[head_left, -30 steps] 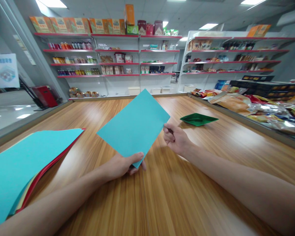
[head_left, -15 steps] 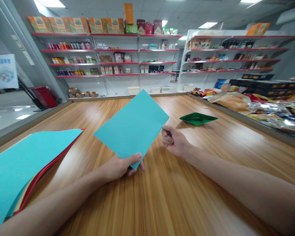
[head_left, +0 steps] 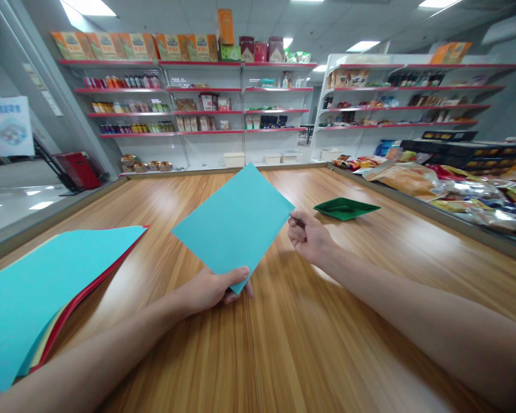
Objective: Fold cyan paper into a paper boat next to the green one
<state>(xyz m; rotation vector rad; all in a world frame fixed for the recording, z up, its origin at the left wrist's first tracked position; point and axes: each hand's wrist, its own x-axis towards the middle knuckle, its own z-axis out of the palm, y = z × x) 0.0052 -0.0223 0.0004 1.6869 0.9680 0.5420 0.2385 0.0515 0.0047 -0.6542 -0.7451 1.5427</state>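
A teal sheet of paper [head_left: 234, 223] is held up over the wooden table [head_left: 284, 344], tilted like a diamond. My left hand [head_left: 217, 289] pinches its near corner, thumb on top. My right hand [head_left: 308, 236] pinches its right corner with curled fingers. A folded green paper boat [head_left: 346, 208] lies on the table just beyond my right hand.
A stack of coloured sheets [head_left: 43, 287], teal on top and red below, lies at the left. Packaged snacks [head_left: 447, 186] fill a bin along the table's right edge. Store shelves [head_left: 206, 109] with goods stand behind.
The sheet has tilted slightly and shifted a little. My right hand rose a bit at its right corner. My left hand kept its grip.
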